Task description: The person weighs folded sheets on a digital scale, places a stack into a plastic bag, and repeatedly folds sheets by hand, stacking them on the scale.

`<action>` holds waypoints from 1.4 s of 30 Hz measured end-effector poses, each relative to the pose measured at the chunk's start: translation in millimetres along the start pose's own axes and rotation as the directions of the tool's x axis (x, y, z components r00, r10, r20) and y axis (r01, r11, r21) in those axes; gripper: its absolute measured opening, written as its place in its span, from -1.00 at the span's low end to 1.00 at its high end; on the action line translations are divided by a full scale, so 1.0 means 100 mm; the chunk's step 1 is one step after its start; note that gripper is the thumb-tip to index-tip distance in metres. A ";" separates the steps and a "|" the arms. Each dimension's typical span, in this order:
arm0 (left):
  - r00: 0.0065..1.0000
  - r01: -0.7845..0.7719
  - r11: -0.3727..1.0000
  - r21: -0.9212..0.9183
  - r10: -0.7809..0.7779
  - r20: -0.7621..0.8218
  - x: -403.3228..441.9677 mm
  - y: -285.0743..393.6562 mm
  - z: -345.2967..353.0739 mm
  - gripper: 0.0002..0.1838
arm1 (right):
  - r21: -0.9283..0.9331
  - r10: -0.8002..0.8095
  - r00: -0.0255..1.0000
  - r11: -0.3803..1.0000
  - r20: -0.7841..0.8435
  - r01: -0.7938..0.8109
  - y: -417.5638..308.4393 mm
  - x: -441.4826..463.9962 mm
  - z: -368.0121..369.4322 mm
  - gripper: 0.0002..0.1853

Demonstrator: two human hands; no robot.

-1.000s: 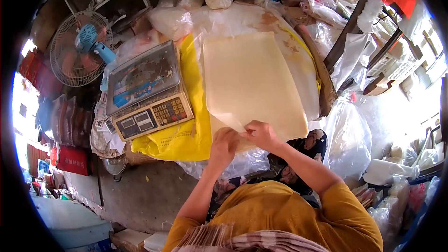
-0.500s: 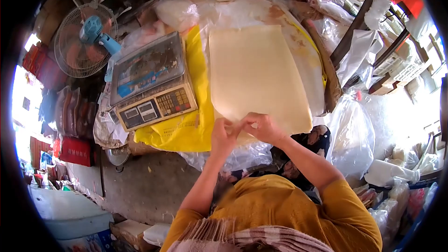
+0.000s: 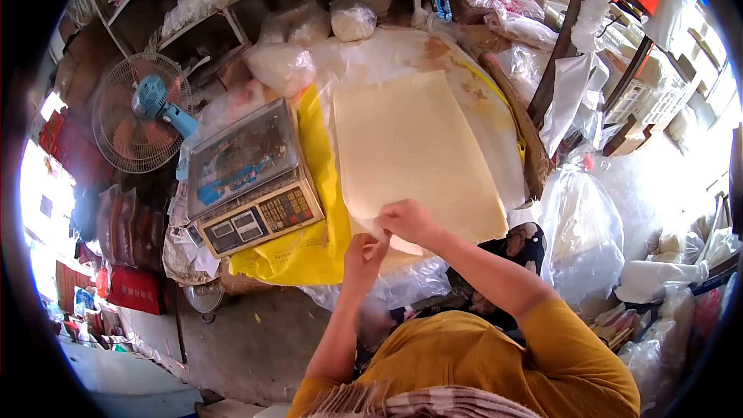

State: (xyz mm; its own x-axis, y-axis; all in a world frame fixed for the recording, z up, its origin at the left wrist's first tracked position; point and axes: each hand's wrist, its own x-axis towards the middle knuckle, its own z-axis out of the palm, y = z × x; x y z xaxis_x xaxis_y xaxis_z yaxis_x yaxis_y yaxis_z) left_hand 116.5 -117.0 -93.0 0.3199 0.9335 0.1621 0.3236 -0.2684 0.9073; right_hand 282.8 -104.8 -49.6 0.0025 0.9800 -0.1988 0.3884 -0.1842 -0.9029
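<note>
The sheet (image 3: pixel 414 147) lies on the table (image 3: pixel 387 50) right before the person, its near edge toward the body, seemingly so that both hands reach its near left corner, where the right hand (image 3: pixel 406 219) pinches the lifted edge between its fingers. The left hand (image 3: pixel 362 257) meets it just below, fingers drawn together, though I cannot tell whether they grip the sheet too, since the fingertips overlap and blur. The scale (image 3: pixel 255 178) stands to the left on yellow plastic (image 3: pixel 294 259), probably to keep its weight off the sheet; how many layers lie underneath is hidden.
</note>
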 end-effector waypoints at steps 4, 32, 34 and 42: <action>0.982 0.179 0.982 -0.067 -0.174 0.068 -0.01 0.13 -0.10 -0.69 | 0.504 0.125 0.960 0.830 0.249 -0.239 0.17 -0.01 0.08 -0.81; 0.979 -0.200 0.674 0.711 0.114 0.168 0.25 -0.38 0.41 -0.21 | -0.449 -0.520 0.831 0.801 -0.195 0.396 0.89 -0.32 0.21 -0.53; 0.982 -0.186 0.680 0.709 0.100 0.162 0.26 -0.34 0.40 -0.20 | -0.425 -0.570 0.783 0.791 -0.250 0.440 0.86 -0.31 0.18 -0.58; 0.980 -0.197 0.627 0.754 0.093 0.178 0.26 -0.34 0.42 -0.16 | -0.115 -0.089 0.981 0.991 -0.171 0.070 0.57 -0.26 -0.38 -0.66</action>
State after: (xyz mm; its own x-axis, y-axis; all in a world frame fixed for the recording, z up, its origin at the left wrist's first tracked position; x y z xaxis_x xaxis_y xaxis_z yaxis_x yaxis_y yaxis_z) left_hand 151.2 -93.5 -135.5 0.5021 0.8472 0.1738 0.8113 -0.5310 0.2447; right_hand 340.0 -138.0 -81.0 0.1251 0.9909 -0.0497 0.4911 -0.1054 -0.8647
